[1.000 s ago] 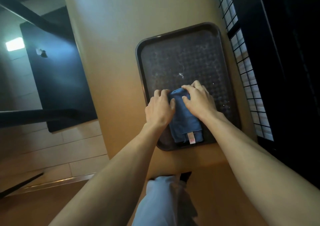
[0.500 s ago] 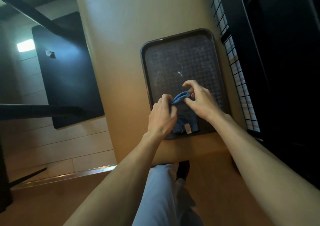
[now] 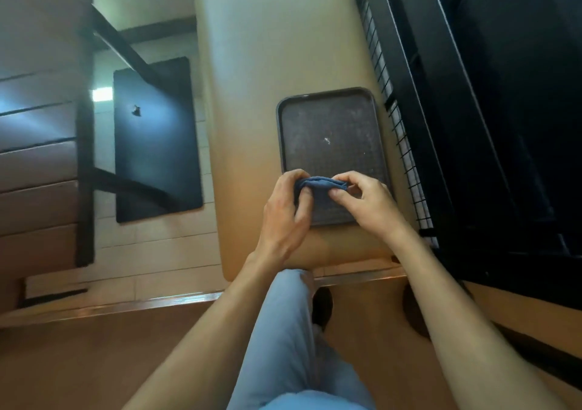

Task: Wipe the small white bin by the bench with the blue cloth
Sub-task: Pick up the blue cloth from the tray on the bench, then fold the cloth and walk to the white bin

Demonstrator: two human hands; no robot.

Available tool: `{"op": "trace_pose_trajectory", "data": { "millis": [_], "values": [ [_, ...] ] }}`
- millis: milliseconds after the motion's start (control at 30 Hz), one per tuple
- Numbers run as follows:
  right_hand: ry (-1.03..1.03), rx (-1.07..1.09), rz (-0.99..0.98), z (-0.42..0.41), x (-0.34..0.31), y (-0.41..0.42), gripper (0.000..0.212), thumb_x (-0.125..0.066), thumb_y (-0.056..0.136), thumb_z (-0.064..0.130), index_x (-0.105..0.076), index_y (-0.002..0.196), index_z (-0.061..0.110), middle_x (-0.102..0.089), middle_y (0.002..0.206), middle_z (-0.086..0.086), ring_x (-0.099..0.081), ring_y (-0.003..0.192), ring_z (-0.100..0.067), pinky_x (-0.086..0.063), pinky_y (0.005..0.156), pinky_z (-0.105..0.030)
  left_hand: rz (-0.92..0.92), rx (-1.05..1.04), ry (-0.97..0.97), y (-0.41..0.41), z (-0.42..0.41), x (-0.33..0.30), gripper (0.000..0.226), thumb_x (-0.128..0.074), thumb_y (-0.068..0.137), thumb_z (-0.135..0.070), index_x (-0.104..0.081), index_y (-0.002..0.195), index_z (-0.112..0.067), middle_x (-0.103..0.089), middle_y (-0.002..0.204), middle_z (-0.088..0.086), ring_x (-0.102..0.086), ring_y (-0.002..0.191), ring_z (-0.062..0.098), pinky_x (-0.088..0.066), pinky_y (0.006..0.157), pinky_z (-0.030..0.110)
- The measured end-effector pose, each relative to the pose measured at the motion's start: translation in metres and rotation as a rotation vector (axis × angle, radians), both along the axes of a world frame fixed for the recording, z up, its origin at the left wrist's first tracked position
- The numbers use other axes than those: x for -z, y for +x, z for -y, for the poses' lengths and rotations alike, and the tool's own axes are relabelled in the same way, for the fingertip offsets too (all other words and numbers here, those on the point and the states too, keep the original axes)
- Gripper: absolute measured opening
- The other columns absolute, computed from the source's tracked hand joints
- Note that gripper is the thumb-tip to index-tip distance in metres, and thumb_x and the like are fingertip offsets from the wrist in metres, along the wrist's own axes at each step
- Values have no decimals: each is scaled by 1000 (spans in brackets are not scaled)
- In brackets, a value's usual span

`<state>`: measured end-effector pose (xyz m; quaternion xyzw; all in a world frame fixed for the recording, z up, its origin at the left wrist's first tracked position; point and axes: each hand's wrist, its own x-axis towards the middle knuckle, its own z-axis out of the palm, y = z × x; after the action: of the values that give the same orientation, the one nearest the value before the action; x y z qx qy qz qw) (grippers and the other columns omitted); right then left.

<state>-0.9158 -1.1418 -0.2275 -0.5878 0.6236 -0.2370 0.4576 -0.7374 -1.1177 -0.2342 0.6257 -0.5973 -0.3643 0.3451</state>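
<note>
My left hand (image 3: pixel 285 213) and right hand (image 3: pixel 367 201) both pinch bunched blue cloth (image 3: pixel 321 184), one at each end, held over near end of dark tray (image 3: pixel 330 132). Tray lies on tan bench (image 3: pixel 277 47). Light-blue trouser leg (image 3: pixel 289 331) below. White bin not visible.

Your two bare forearms reach forward and converge ahead of you, wrists angled inward. Your left hand (image 3: pixel 285 211) curls its fingers and thumb closed on one end of the blue cloth (image 3: pixel 321 184); your right hand (image 3: pixel 367 203) pinches the other end between thumb and fingertips. One leg in light trousers shows below, between your arms.
</note>
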Motion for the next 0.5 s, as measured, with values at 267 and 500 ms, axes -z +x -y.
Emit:
{"op": "trace_pose_trajectory", "data": {
  "millis": [267,500],
  "values": [
    [-52,-44,232,-63,-90,39,19,-65,94,33,-67,112,26,-70,99,9,-64,94,-3,-57,80,-27,-104,-139,-128,27,-77,-78,27,-49,106,-29,-47,133,-29,-57,114,-11,-59,104,8,-54,81,25],
    [-63,-139,316,-110,-134,79,18,-66,93,33,-66,110,27,-70,99,6,-65,94,-8,-57,79,-29,-122,-207,-164,60,-142,-120,29,-55,102,-35,-53,131,-30,-61,117,-12,-61,106,6,-53,79,19]
  ]
}}
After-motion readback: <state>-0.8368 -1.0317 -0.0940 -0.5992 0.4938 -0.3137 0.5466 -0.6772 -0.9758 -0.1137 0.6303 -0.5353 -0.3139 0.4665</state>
